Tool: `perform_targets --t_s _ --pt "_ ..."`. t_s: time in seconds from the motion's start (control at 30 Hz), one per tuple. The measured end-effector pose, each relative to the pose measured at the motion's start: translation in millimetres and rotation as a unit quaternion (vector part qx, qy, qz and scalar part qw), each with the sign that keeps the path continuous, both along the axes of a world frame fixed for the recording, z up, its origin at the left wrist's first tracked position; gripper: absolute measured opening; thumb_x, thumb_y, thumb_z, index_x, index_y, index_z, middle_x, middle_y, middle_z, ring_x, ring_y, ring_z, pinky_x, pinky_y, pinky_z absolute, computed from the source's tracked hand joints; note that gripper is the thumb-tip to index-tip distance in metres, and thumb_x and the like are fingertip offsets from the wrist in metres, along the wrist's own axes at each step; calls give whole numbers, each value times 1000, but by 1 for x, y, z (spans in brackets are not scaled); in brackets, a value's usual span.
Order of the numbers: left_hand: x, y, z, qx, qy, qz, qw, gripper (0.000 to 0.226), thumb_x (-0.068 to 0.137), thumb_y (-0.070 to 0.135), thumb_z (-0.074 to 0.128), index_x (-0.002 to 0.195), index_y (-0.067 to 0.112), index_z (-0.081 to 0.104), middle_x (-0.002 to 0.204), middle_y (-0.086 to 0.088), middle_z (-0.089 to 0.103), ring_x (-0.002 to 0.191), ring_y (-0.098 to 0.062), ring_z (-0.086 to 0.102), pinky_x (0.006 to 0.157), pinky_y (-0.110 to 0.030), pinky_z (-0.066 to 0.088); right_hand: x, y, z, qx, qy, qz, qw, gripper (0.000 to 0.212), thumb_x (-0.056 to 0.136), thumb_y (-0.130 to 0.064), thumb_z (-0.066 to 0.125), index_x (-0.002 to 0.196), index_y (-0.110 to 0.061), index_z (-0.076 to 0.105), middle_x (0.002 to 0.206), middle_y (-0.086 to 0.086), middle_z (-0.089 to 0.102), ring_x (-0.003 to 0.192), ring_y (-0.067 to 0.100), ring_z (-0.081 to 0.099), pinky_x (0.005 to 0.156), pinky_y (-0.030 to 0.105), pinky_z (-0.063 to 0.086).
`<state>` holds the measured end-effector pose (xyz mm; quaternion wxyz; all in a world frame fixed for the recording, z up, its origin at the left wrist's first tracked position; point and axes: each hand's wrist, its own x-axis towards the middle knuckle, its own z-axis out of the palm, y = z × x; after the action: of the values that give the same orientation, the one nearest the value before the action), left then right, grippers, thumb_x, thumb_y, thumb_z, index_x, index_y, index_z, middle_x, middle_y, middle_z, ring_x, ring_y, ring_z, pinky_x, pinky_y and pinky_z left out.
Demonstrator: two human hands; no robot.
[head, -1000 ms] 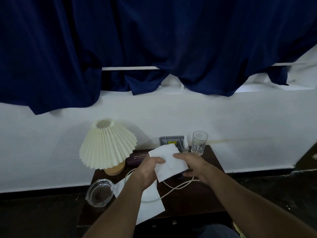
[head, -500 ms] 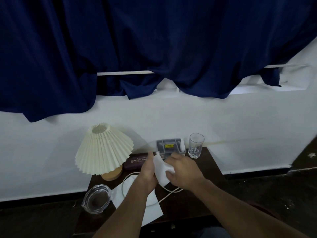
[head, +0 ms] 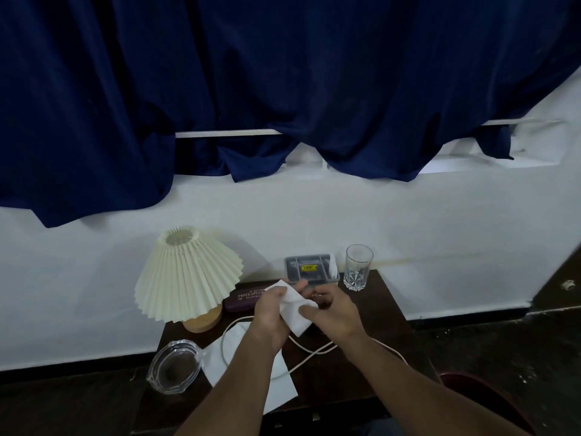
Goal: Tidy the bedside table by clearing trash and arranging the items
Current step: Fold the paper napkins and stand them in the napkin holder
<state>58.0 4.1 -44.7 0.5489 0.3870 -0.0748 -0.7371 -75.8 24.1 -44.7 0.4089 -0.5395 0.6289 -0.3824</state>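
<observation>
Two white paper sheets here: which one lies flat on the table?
The front sheet, beside the glass ashtray on the table; the other sheet is pinched between the left hand and the right hand.

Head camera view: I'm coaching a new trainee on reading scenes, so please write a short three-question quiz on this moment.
1. True or false: the clear drinking glass lies tipped over on the dark wooden bedside table.
2. What do the left hand and the right hand grip together? A white paper sheet; B red mug; C black phone.
3. Fill in: the clear glass ashtray sits near the table's front ____ corner.
Key: 1 false, it stands upright; 2 A; 3 left.
</observation>
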Motion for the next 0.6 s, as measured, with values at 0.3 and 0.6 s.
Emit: perform_targets --t_s 0.3,0.6 --pt "6 -3 5 -11 -170 -41 985 43 96 45 59 115 8 68 106 -17 73 97 -33 70 80 -45 59 -9 -11 5 -127 180 29 975 22 90 -30 61 102 -18 74 84 0 74 78 18 68 69 37 56" --pt "12 0 5 19 -270 -60 961 25 90 21 71 111 9 69 103 -13 70 83 -23 67 54 -27 55 -24 -14 10 -221 248 105 938 37 88 -11 61 114 -33 75 96 -11 63 85 10 62 70 29 51"
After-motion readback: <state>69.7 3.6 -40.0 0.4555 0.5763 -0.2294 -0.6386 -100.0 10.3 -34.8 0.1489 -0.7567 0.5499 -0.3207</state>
